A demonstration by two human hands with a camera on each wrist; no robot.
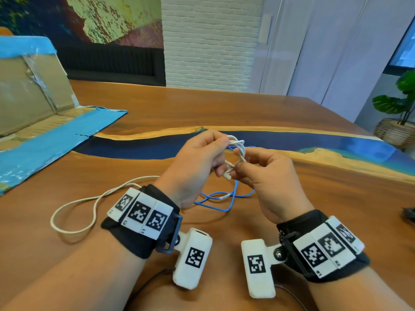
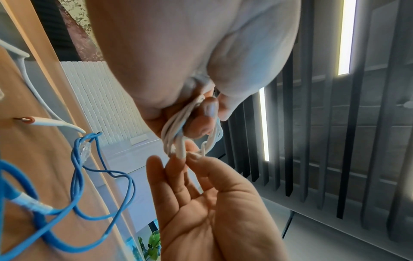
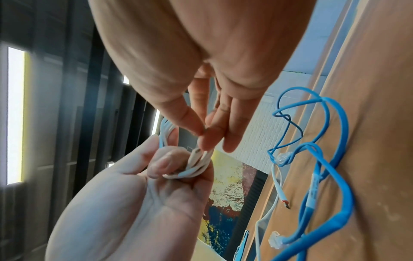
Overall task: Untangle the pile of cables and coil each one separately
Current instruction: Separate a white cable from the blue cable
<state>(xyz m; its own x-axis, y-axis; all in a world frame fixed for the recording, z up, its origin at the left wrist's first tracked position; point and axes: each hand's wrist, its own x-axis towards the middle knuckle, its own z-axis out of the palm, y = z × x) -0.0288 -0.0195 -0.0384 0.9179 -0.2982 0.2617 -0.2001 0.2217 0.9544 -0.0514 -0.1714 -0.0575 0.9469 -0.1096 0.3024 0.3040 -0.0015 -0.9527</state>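
A thin white cable (image 1: pixel 235 151) is wound into a small coil, held above the wooden table between both hands. My left hand (image 1: pixel 221 153) grips the coil's loops (image 2: pixel 176 134) with curled fingers. My right hand (image 1: pixel 238 169) pinches the cable's loose plug end (image 2: pixel 182 150) between thumb and forefinger (image 3: pixel 206 141). Below the hands a blue network cable (image 1: pixel 224 198) lies in loose, crossing loops on the table, its clear plugs (image 3: pixel 282 157) showing. A second white cable (image 1: pixel 89 203) with an orange-ringed plug (image 2: pixel 27 120) trails in an open loop to the left.
An opened cardboard box (image 1: pixel 33 97) edged with blue tape lies flat at the table's left. A dark object (image 1: pixel 408 213) sits at the right edge. Beyond the table's far right corner stands a potted plant (image 1: pixel 397 122). The table (image 1: pixel 179 104) has a blue resin strip.
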